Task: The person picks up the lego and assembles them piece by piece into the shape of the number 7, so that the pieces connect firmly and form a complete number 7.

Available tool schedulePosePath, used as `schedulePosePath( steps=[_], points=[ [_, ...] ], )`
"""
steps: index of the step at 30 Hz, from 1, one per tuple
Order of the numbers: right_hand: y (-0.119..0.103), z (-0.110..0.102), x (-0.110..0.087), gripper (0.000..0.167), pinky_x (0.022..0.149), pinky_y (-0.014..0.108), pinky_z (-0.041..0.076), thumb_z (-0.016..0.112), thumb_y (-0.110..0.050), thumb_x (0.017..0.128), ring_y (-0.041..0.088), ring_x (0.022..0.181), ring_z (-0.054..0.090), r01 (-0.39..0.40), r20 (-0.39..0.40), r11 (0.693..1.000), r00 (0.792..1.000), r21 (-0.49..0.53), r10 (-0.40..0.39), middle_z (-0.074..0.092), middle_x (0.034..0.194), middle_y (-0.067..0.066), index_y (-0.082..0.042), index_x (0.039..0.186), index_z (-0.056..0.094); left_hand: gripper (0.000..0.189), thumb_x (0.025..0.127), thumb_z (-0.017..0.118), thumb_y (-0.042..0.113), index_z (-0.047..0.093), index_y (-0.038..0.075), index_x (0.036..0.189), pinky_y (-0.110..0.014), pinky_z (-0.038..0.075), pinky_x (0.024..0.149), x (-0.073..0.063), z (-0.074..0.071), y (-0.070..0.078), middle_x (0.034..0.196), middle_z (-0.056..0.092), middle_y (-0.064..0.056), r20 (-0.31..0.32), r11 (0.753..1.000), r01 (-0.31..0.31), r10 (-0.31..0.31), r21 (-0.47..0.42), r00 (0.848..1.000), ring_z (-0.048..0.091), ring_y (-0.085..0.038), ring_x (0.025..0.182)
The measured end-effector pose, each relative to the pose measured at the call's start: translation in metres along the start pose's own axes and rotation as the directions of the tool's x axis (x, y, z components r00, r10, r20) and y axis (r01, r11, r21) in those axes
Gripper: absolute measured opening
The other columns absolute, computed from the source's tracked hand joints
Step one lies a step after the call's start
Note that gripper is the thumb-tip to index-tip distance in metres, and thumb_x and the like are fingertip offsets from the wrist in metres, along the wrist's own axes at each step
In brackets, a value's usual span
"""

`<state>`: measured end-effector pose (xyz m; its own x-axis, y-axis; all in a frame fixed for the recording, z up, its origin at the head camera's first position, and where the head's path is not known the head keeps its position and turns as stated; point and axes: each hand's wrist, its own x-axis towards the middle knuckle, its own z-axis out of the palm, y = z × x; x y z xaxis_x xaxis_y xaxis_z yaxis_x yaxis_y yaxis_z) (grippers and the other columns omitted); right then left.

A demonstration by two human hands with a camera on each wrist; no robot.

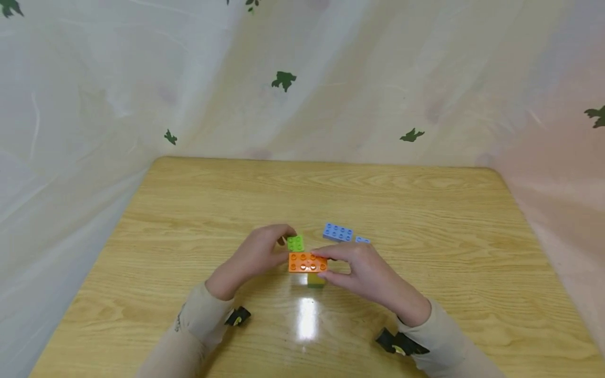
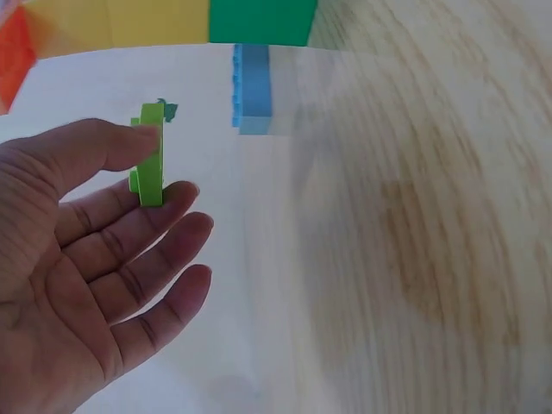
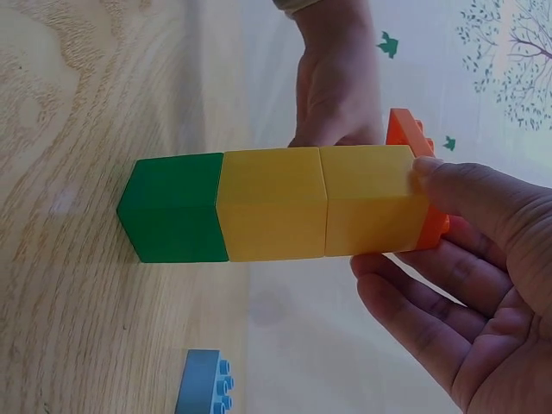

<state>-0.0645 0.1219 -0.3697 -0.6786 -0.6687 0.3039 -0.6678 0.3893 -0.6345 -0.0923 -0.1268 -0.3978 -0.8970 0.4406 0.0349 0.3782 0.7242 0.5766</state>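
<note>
Thumb and fingers of my right hand (image 1: 366, 268) hold the top of a small tower at an orange brick (image 1: 307, 262), with fingertips also at the yellow brick (image 3: 375, 203) under it. Below come a second yellow brick (image 3: 272, 207) and a green brick (image 3: 172, 210) at the table end. The orange brick juts out past the tower on the left-hand side. Just left of it, my left hand (image 1: 255, 254) pinches a thin lime green brick (image 2: 151, 164) between thumb and fingers, its studs up in the head view.
Behind the tower lies a blue brick (image 1: 337, 232) on the wooden table (image 1: 189, 189). A second blue brick (image 1: 363, 240) is partly hidden by my right hand. A pale curtain (image 1: 331, 52) with green leaf prints hangs past the table's far edge.
</note>
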Motion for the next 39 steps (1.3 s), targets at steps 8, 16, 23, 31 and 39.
schedulePosePath(
  steps=[8,16,23,31,39],
  points=[
    [0.001,0.0,0.0,0.035,0.082,0.034,0.057,0.077,-0.013,0.085,0.017,0.101,0.067,-0.007,0.0,1.0,1.0,0.017,0.007,0.071,0.112,0.004,-0.007,0.119,0.069,0.037,0.084,0.074,0.013,0.065,0.008,0.119,-0.037,0.053,0.083,-0.02,-0.013,0.0,0.113,0.067,-0.001,-0.002,0.996,-0.04,0.04,-0.081,0.999,0.061,-0.017,0.096],
    [0.0,0.0,0.0,0.035,0.083,0.033,0.056,0.077,-0.012,0.084,0.017,0.1,0.067,-0.012,-0.006,1.0,1.0,0.028,0.012,0.071,0.111,0.004,-0.006,0.118,0.069,0.036,0.081,0.076,0.007,0.065,0.008,0.116,-0.042,0.053,0.085,-0.036,-0.02,0.0,0.11,0.067,0.0,-0.033,0.987,-0.101,0.097,-0.125,0.995,0.061,-0.017,0.097],
    [0.0,0.0,0.0,0.036,0.082,0.033,0.057,0.077,-0.011,0.084,0.017,0.1,0.067,-0.026,-0.004,0.999,1.0,0.02,0.026,0.071,0.112,0.004,-0.006,0.119,0.069,0.037,0.082,0.076,0.007,0.065,0.01,0.116,-0.044,0.053,0.087,-0.046,-0.026,0.005,0.111,0.067,0.003,-0.027,0.979,-0.134,0.131,-0.155,0.991,0.06,-0.015,0.099],
    [-0.001,0.0,0.0,0.036,0.082,0.033,0.057,0.077,-0.013,0.084,0.017,0.1,0.067,-0.039,0.0,0.999,0.999,0.011,0.039,0.071,0.112,0.003,-0.008,0.119,0.069,0.038,0.08,0.077,0.003,0.065,0.011,0.115,-0.041,0.053,0.086,-0.053,-0.032,0.008,0.11,0.067,0.004,-0.048,0.959,-0.181,0.175,-0.218,0.983,0.06,-0.012,0.098],
    [-0.001,0.0,0.0,0.036,0.082,0.033,0.057,0.077,-0.012,0.084,0.017,0.099,0.067,-0.035,0.002,0.999,0.999,0.016,0.035,0.071,0.111,0.003,-0.007,0.119,0.069,0.037,0.08,0.077,0.002,0.065,0.013,0.113,-0.043,0.052,0.088,-0.055,-0.032,0.007,0.109,0.066,0.009,-0.055,0.939,-0.177,0.168,-0.293,0.984,0.06,-0.011,0.099]
  ],
)
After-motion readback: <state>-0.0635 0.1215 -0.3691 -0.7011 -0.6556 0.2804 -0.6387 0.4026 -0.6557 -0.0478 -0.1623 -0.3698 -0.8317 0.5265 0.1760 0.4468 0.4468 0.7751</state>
